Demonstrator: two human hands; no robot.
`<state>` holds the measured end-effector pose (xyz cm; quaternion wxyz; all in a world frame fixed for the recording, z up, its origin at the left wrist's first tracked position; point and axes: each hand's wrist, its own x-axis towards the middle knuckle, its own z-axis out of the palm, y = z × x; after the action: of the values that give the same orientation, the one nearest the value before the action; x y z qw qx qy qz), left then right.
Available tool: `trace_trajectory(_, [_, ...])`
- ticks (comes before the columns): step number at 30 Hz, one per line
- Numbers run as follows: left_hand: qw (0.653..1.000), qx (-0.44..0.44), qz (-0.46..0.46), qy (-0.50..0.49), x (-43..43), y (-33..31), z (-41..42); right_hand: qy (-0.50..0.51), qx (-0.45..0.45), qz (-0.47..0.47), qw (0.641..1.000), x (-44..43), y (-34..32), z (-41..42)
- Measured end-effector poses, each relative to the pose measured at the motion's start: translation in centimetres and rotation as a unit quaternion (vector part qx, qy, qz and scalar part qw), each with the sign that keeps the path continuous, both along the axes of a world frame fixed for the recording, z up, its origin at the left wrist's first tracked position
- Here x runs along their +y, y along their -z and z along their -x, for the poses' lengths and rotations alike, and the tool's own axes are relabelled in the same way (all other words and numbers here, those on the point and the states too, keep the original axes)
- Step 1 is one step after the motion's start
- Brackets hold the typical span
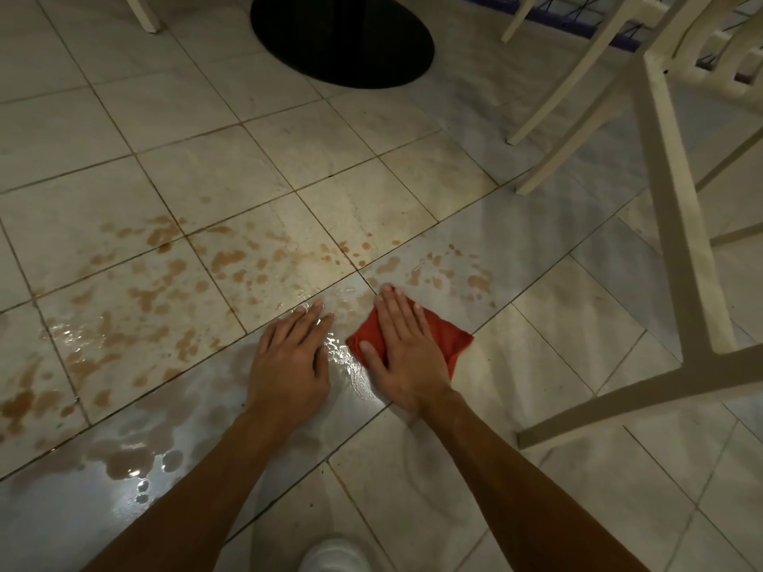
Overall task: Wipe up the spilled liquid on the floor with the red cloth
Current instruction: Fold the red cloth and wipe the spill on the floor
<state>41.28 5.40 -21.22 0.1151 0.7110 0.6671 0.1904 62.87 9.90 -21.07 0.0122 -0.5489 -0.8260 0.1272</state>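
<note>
A folded red cloth lies flat on the pale tiled floor, pinned under my right hand, whose fingers are stretched out over it. My left hand rests palm down on the wet tile just left of the cloth, fingers slightly apart, holding nothing. Brownish spilled liquid is spattered in drops and smears across the tiles ahead and to the left. A shiny puddle sits near my left forearm, and a wet gleam shows between my two hands.
A black round table base stands at the far centre. White chair legs rise on the right, with more chair legs behind them. A white shoe shows at the bottom edge.
</note>
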Motion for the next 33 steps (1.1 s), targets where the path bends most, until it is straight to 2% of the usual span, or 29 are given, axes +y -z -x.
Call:
trace_trajectory(3, [1.0, 0.004, 0.008, 0.009, 0.1, -0.2, 0.2, -0.129, 0.006, 0.002, 0.992, -2.9, -1.0, -1.0])
trace_trajectory(5, [1.0, 0.004, 0.008, 0.014, 0.2, -0.3, 0.4, -0.172, 0.003, 0.006, 0.985, -3.5, -1.1, -3.1])
trace_trajectory(7, [1.0, 0.004, 0.006, 0.015, 0.1, -0.3, 0.5, -0.152, -0.002, -0.002, 0.988, -2.7, -0.7, -4.2])
trace_trajectory(13, [1.0, 0.001, 0.014, 0.004, 0.1, -0.1, 0.0, 0.016, -0.004, -0.015, 1.0, 1.1, 0.4, -0.6])
trace_trajectory(15, [1.0, 0.003, 0.017, 0.007, 0.1, -0.1, 0.1, -0.004, 0.002, -0.005, 1.0, -0.6, 0.0, 0.2])
trace_trajectory(19, [1.0, 0.002, 0.013, 0.01, 0.1, -0.2, 0.4, -0.168, 0.001, 0.005, 0.986, -4.6, -1.1, -1.6])
trace_trajectory(21, [1.0, 0.001, 0.011, 0.012, 0.1, -0.3, 0.4, -0.212, -0.001, 0.007, 0.977, -3.8, -1.2, -3.1])
trace_trajectory(23, [1.0, -0.001, 0.011, 0.012, 0.1, -0.3, 0.4, -0.185, 0.007, 0.004, 0.983, -2.0, -1.0, -3.5])
trace_trajectory(27, [1.0, 0.005, 0.015, 0.01, 0.0, -0.3, 0.3, -0.028, 0.002, -0.019, 0.999, 1.3, 0.0, -1.4])
trace_trajectory(29, [1.0, 0.005, 0.016, 0.011, 0.0, -0.2, 0.3, 0.011, 0.004, -0.013, 1.0, 0.8, 0.0, 0.1])
trace_trajectory(31, [1.0, 0.004, 0.017, 0.01, -0.1, -0.3, 0.3, -0.028, 0.01, 0.001, 1.0, -1.6, -0.4, 0.5])
trace_trajectory(33, [1.0, 0.003, 0.019, 0.016, 0.0, -0.3, 0.5, -0.125, 0.001, 0.006, 0.992, -4.4, -1.0, -0.8])
